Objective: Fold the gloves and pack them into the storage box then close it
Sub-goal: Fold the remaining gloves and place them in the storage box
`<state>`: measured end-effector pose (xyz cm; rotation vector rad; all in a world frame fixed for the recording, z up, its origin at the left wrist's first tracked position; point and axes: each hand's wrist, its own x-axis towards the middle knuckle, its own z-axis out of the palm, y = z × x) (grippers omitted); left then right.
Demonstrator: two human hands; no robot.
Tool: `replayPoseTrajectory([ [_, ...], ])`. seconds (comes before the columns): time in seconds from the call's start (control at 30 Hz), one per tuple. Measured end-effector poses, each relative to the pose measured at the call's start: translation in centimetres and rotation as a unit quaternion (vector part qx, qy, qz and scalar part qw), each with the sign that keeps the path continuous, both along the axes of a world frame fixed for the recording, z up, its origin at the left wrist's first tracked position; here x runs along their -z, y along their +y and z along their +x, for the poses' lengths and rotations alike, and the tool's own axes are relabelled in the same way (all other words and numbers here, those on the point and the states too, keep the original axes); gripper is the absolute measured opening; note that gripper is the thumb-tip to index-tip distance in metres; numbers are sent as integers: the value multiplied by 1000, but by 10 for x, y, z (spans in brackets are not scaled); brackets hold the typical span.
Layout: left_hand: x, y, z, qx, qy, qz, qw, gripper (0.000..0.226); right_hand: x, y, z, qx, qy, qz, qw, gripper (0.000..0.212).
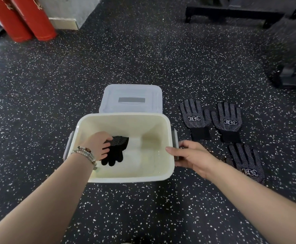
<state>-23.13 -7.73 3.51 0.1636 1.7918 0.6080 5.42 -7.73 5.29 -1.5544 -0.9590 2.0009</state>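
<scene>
A cream storage box stands open on the speckled floor. Its translucent lid lies flat just behind it. Inside the box, at the left of the bottom, my left hand grips a folded black dotted glove. My right hand rests on the box's right rim beside the grey side latch, thumb over the rim. Three black dotted gloves lie flat to the right: two side by side and a third nearer, partly behind my right wrist.
Two red cylinders stand at the far left by a wall. A dark metal frame sits at the back right and dark equipment at the right edge. Speckled black floor surrounds the box.
</scene>
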Motion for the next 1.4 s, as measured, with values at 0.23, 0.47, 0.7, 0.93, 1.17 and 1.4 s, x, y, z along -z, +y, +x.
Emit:
replayPoseTrajectory([
  [0.23, -16, 25, 25, 16, -84, 136, 987, 23, 0, -5, -5, 37, 13, 17, 999, 34],
  [0.47, -24, 31, 36, -16, -81, 193, 978, 25, -5, 8, -5, 57, -11, 36, 998, 46],
  [0.7, -39, 26, 74, -40, -54, 191, 979, 16, -7, -3, 5, 25, -14, 62, 998, 33],
  [0.93, -66, 24, 137, 39, -54, 271, 960, 26, 4, -11, 44, 65, -82, 55, 993, 25],
  [1.17, -72, 11, 203, 286, 183, 415, 844, 30, 27, -17, 117, 117, -197, 74, 971, 12],
  [1.4, -61, 16, 254, 544, 175, 402, 715, 29, 54, -33, 193, 163, -323, 79, 929, 7],
])
